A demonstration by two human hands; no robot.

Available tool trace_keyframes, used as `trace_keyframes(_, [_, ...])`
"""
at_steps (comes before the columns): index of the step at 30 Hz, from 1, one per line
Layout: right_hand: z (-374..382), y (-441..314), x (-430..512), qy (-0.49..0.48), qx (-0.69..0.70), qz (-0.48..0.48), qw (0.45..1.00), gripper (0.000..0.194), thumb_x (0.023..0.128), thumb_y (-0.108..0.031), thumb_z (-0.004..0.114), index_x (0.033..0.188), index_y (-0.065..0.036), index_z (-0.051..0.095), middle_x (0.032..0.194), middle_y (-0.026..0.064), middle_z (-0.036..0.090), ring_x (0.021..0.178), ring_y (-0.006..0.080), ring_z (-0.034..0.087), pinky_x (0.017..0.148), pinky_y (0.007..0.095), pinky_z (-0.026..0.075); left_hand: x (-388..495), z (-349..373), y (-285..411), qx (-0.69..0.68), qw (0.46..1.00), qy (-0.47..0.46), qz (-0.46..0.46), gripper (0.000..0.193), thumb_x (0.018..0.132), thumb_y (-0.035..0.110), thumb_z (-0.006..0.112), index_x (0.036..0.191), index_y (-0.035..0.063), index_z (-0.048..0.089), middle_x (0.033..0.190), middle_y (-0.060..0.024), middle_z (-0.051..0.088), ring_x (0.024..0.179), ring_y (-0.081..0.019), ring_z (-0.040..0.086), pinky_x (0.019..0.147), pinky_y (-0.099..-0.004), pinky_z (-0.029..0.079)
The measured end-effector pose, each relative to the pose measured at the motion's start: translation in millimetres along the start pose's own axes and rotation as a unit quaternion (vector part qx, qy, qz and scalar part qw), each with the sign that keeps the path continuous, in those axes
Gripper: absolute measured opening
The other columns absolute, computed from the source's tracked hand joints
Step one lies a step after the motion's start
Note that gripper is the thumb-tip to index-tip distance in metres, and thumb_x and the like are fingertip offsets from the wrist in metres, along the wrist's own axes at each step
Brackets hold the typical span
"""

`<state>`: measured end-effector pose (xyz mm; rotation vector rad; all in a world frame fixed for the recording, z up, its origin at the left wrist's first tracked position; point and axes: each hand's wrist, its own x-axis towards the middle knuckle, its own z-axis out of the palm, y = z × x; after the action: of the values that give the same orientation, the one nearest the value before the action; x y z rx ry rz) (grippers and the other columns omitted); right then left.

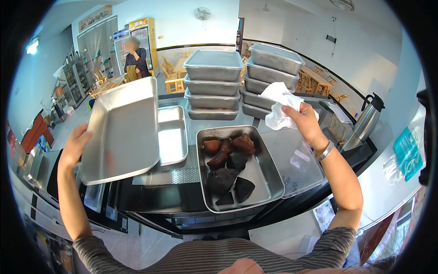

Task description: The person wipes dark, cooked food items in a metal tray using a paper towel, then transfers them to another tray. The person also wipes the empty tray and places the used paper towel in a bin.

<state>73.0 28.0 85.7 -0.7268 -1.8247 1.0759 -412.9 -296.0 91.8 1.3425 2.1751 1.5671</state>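
My left hand [76, 145] grips the left edge of a large stainless steel tray [131, 133], tilted up with its bare inside towards me. In my right hand [306, 120] is a crumpled white tissue [282, 102], raised above a clear plastic lid [297, 164]. Between my hands stands a deep steel tray [263, 186]. It holds several dark brown and blackish chunks of food [222, 179], perhaps cooked meat. Partly behind the raised tray, a smaller steel tray [172, 133] lies on the counter.
Two stacks of lidded steel containers, one on the left [214, 73] and one on the right [273, 66], stand at the counter's back. A steel vacuum jug [368, 118] is at the right. A tissue pack [409, 154] hangs beyond it. Across the room stands a person [137, 61].
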Motion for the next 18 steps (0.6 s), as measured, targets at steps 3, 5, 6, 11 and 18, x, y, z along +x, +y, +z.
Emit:
trace_keyframes(3, [-6,15,1,0.018,-0.016,0.001,1.000,0.021,0.087,-0.014,0.064,0.099,0.003,0.067,0.084,0.0010,0.067,0.072,0.0064,0.059,0.065,0.0239,0.046,-48,-21,5,-0.085,0.988,-0.120,-0.054,0.018,0.083,0.014,0.054,0.091,-0.0007,0.058,0.081,-0.0014,0.058,0.068,-0.0078,0.054,0.058,-0.0229,0.043])
trace_keyframes(5, [-8,28,6,0.006,-0.025,-0.023,0.999,0.019,0.087,-0.013,0.063,0.097,0.003,0.067,0.082,-0.0004,0.066,0.069,0.0054,0.056,0.062,0.0238,0.045,-81,-27,4,-0.198,0.955,-0.181,-0.124,0.015,0.083,0.010,0.057,0.094,0.0002,0.060,0.091,-0.0080,0.061,0.079,-0.0130,0.058,0.068,-0.0250,0.047])
trace_keyframes(6, [-8,35,10,0.018,-0.063,-0.013,0.998,0.018,0.086,-0.012,0.064,0.095,0.003,0.067,0.081,0.0003,0.066,0.068,0.0056,0.055,0.061,0.0244,0.045,-105,-17,-5,-0.122,0.985,-0.107,0.063,0.014,0.083,0.009,0.060,0.095,0.0015,0.061,0.095,-0.0120,0.061,0.084,-0.0167,0.059,0.072,-0.0279,0.048])
trace_keyframes(11, [0,56,35,0.021,-0.195,-0.101,0.975,0.017,0.082,-0.011,0.066,0.089,0.005,0.064,0.073,0.0036,0.062,0.066,0.0064,0.051,0.058,0.0266,0.042,-152,-11,-28,-0.107,0.971,-0.110,0.182,0.023,0.087,0.025,0.069,0.097,0.0050,0.063,0.102,-0.0221,0.060,0.085,-0.0253,0.061,0.072,-0.0330,0.050])
trace_keyframes(18, [29,39,35,0.058,-0.451,-0.214,0.865,0.023,0.078,-0.015,0.069,0.094,-0.003,0.058,0.074,0.0174,0.064,0.071,0.0354,0.064,0.063,0.0446,0.050,-146,4,-20,-0.131,0.974,-0.176,-0.059,0.008,0.083,0.004,0.064,0.089,-0.0004,0.061,0.086,-0.0091,0.057,0.073,-0.0130,0.056,0.064,-0.0239,0.045])
